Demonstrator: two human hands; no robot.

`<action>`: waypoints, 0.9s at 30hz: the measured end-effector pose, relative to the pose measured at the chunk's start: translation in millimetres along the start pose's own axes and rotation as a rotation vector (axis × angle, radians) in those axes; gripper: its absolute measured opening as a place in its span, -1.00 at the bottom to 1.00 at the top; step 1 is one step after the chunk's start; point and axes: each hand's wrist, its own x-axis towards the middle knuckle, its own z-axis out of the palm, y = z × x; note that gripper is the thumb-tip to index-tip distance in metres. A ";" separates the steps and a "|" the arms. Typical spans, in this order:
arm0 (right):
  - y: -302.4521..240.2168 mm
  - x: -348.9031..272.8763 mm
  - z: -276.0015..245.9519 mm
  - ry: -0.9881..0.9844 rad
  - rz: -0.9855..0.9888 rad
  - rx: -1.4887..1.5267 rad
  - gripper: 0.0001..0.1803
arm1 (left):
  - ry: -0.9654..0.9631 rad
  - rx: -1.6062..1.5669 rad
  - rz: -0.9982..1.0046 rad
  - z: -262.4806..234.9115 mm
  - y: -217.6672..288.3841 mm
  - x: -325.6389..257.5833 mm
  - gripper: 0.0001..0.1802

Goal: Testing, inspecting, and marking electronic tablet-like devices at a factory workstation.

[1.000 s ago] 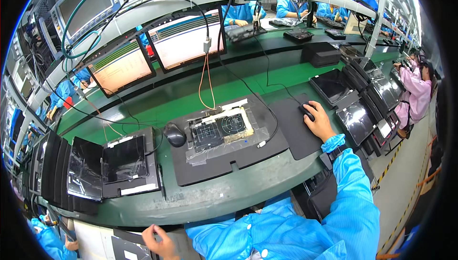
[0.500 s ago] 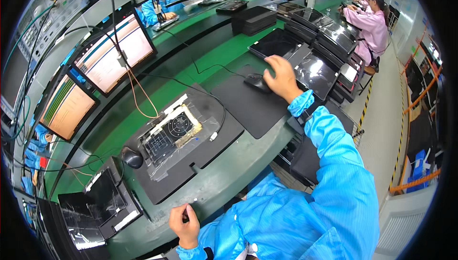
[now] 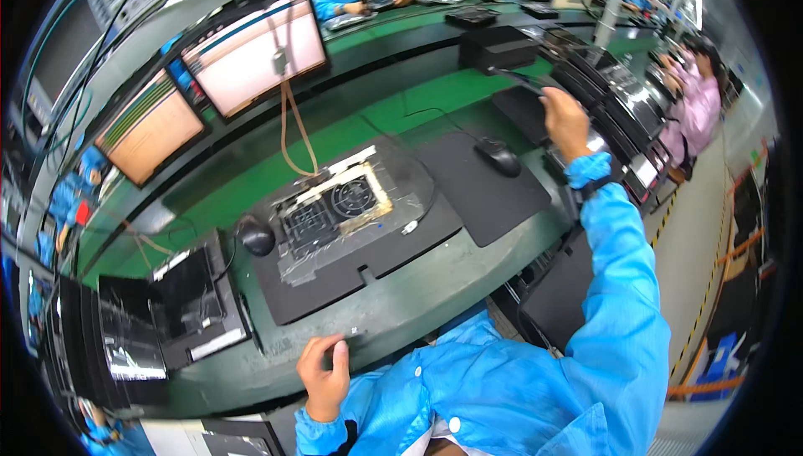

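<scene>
My right hand (image 3: 570, 124) is raised beyond the mouse, fingers bent around the near end of a thin dark panel (image 3: 514, 79). The panel appears nearly edge-on and blurred, above a black tray (image 3: 520, 115). Nearby, a black mouse (image 3: 498, 156) rests on a dark mat (image 3: 481, 201), apart from the hand. My left hand (image 3: 324, 376) hovers by the table's front edge, loosely curled with thumb and fingers apart and nothing visible in it. Ahead of it lies a black board (image 3: 381, 251) carrying a taped fixture (image 3: 335, 212) with a metal-edged window.
Two monitors (image 3: 259, 54) stand at the back left, with a cable loop (image 3: 286, 134) hanging before them. A second mouse (image 3: 254, 235) sits left of the board. Dark screens (image 3: 134, 330) lie at the left end; stacked trays (image 3: 602, 109) fill the right. People work across the bench.
My right hand has left the mouse, moved right, and taken hold of the thin dark panel, which is now tilted up. My left hand stays near the table edge. The view has shifted.
</scene>
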 end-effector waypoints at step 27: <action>-343.7 -63.6 -98.5 -0.844 -0.010 1.395 -0.72 | 0.441 -1.409 -0.415 -57.6 -9.7 -7.2 -0.61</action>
